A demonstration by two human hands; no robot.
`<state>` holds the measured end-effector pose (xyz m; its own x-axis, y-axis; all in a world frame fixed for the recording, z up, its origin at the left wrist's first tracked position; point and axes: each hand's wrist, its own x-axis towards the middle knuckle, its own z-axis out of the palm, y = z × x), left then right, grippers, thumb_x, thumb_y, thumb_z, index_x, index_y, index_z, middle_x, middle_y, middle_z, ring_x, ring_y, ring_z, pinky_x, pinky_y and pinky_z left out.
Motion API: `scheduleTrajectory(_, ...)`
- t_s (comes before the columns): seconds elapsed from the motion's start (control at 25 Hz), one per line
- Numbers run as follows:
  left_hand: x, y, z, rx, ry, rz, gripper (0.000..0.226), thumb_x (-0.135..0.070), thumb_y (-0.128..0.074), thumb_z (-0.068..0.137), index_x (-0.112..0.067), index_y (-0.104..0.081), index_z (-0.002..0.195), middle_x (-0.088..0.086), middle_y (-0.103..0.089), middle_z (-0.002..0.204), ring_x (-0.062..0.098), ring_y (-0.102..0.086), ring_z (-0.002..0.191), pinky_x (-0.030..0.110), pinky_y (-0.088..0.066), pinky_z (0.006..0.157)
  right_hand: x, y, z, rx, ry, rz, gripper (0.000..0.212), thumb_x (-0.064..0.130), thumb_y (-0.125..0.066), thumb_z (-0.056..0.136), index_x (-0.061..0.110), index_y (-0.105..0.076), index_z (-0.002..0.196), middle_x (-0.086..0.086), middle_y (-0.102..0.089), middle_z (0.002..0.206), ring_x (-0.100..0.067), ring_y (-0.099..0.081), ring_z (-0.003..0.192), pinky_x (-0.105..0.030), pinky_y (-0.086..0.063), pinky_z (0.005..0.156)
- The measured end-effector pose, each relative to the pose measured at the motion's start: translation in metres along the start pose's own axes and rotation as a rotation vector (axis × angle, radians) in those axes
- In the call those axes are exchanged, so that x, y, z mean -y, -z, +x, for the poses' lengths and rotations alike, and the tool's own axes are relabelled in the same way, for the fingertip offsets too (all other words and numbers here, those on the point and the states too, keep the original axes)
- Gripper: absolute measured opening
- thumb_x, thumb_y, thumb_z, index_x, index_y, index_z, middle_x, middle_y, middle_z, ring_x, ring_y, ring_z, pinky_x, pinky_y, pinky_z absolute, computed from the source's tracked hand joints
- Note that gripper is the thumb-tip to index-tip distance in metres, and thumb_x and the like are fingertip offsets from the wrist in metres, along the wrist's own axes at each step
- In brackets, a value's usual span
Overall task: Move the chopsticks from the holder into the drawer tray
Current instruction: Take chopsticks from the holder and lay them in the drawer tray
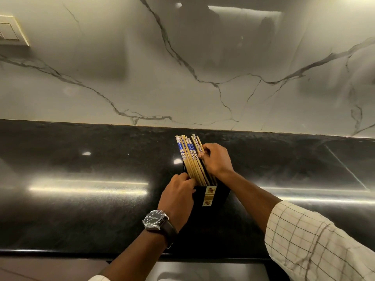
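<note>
Still at the gathering step, by the look of it: chopsticks (191,157) standing in the black holder (212,201), fanned and leaning toward 11 o'clock, blue-patterned tops up, none lifted clear yet. Holder upright on the dark glossy tabletop (81,209), just 6 o'clock of the marble backsplash (182,67).

Right hand (216,159) at 3 o'clock of the bundle, fingers (203,155) curled against the outermost sticks near their patterned ends; touching, but whether fully clamped round them or only pressing sideways, cannot tell. Left hand (177,196) at 7 o'clock of the bundle, at the holder's near left rim, fingers closed there, seemingly steadying the holder or pinching the lower shafts; which of the two, not clear. Wristwatch (155,220) on the left wrist, checked sleeve (314,240) on the right arm.

Next move, as a judgement: squeeze the loose fan into one tight bundle, draw straight up along the lean so no tip catches the rim, hold the holder down meanwhile, then carry toward 6 o'clock.

Hidden or unclear: lower halves of the sticks inside the holder; exact count; palm side of both hands. Drawer tray not identifiable; only a pale patch at the bottom edge, below the counter lip, cut off by the frame. Holder label (209,196) too small to read.
</note>
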<state>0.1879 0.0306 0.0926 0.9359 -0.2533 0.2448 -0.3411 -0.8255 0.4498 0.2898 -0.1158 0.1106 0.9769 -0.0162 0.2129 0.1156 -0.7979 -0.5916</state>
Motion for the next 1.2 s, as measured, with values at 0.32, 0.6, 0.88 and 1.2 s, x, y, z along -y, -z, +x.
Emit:
scheduleTrajectory(0.32,0.010,0.003,-0.012,-0.013,-0.032,0.020,0.026,-0.019,-0.058,0.099,-0.020,-0.071,0.121,-0.002,-0.063,0.120,0.014,-0.054,0.103,0.027,-0.052,0.083,0.012,0.020,-0.017,-0.198,-0.072,0.196,0.016,0.021,-0.071,0.092,0.013,-0.076,0.104,0.006,-0.073,0.084,-0.006,-0.069,0.074,-0.033,-0.061,0.074)
scheduleTrajectory(0.6,-0.030,0.028,-0.010,-0.373,-0.048,-0.386,0.047,-0.033,-0.059,0.094,-0.011,-0.059,0.136,0.003,-0.063,0.133,0.014,-0.062,0.115,0.029,-0.056,0.091,0.048,0.091,-0.052,-0.296,0.008,0.743,0.014,0.015,-0.073,0.088,0.017,-0.076,0.102,0.002,-0.079,0.089,-0.010,-0.077,0.084,-0.027,-0.062,0.077)
scheduleTrajectory(0.88,-0.064,0.051,-0.001,-0.085,-0.017,-0.990,0.014,-0.006,-0.057,0.099,-0.011,-0.066,0.109,0.013,-0.076,0.084,0.018,-0.075,0.072,0.028,-0.062,0.069,0.063,0.129,-0.098,-0.033,0.044,0.873,0.013,0.010,-0.074,0.087,0.008,-0.074,0.100,-0.005,-0.081,0.089,-0.020,-0.079,0.083,-0.028,-0.062,0.073)
scheduleTrajectory(1.2,-0.053,0.040,-0.027,0.133,-0.069,-0.973,0.012,-0.008,-0.059,0.098,-0.010,-0.069,0.105,0.008,-0.077,0.084,0.020,-0.073,0.065,0.030,-0.060,0.063,0.042,0.178,-0.109,0.115,-0.005,0.722,0.042,0.030,-0.086,0.061,0.003,-0.077,0.092,-0.007,-0.080,0.093,-0.017,-0.077,0.087,-0.025,-0.061,0.076)
